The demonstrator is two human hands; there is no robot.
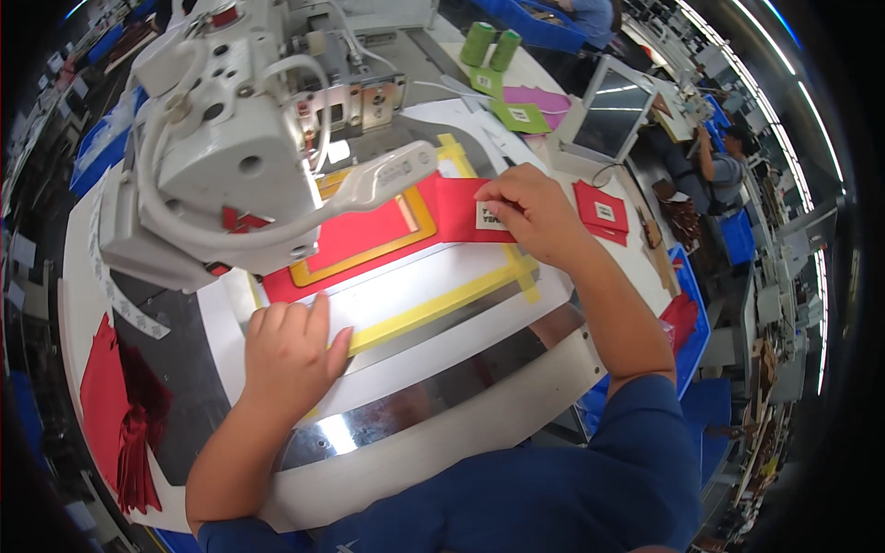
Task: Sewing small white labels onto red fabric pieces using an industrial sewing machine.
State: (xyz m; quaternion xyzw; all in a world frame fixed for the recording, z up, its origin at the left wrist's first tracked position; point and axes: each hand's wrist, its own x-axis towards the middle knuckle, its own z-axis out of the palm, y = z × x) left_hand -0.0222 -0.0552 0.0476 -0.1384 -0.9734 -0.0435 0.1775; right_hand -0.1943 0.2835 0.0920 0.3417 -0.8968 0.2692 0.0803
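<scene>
Head: right fingers [502, 190] on red fabric's [454, 207] printed label [485, 221], grip unclear; left fingers [318, 318] apart.

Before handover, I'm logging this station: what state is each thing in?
Red fabric sheet, spread out
Yellow rectangular frame, lying on the fabric
Two green thread cones, upright
Red cloth stack at left, rumpled
White sewing machine, unclear whether running
Left hand, open, beside the fabric
Right hand, curled at white label

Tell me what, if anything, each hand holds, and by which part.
The right hand touches the red fabric at its white label; a pinch cannot be confirmed. The left hand grips nothing visible.
</scene>
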